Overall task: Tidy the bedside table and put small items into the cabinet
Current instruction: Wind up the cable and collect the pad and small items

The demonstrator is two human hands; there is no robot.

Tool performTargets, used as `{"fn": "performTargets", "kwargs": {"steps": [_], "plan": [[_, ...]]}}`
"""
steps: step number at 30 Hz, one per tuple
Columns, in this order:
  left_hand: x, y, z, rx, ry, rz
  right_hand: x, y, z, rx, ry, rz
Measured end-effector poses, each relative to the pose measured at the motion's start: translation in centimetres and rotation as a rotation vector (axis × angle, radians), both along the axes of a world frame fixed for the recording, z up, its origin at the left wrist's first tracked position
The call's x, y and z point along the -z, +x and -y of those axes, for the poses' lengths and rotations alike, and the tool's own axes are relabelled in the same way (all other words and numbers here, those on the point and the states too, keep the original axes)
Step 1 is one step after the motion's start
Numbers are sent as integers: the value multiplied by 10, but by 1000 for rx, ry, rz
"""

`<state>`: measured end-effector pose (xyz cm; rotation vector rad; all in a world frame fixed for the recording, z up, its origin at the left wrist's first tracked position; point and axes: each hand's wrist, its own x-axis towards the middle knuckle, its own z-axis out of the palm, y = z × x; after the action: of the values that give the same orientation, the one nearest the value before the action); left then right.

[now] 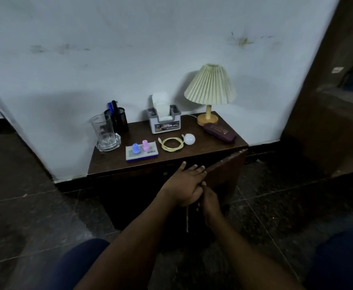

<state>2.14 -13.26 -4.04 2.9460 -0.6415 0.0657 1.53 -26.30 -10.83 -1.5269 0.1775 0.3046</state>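
Note:
The dark wooden bedside table [202, 152] stands against the wall. Its cabinet door [225, 176] is swung open to the right. My left hand [184, 184] lies with straight fingers against the door's near edge. Just below it, my right hand [210, 203] curls round the same edge. On the tabletop lie a coiled yellow cable [171, 144], a white ball-shaped light [189, 139], a white-and-blue block [141, 151] with a blue and a pink cap on it, and a purple case [219, 132]. The cabinet's inside is dark and hidden behind my hands.
A glass mug [104, 132] on a glass coaster and a black pen holder [119, 120] stand at the back left. A tissue box [164, 122] and a pleated lamp [210, 88] stand at the back. Dark tiled floor [35, 206] surrounds the table, and my knees show at the bottom.

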Motion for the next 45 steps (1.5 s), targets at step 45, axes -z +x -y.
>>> {"fn": "performTargets", "kwargs": {"steps": [45], "plan": [[15, 52, 139, 162, 262, 146, -10, -1, 148, -235, -1776, 510]]}}
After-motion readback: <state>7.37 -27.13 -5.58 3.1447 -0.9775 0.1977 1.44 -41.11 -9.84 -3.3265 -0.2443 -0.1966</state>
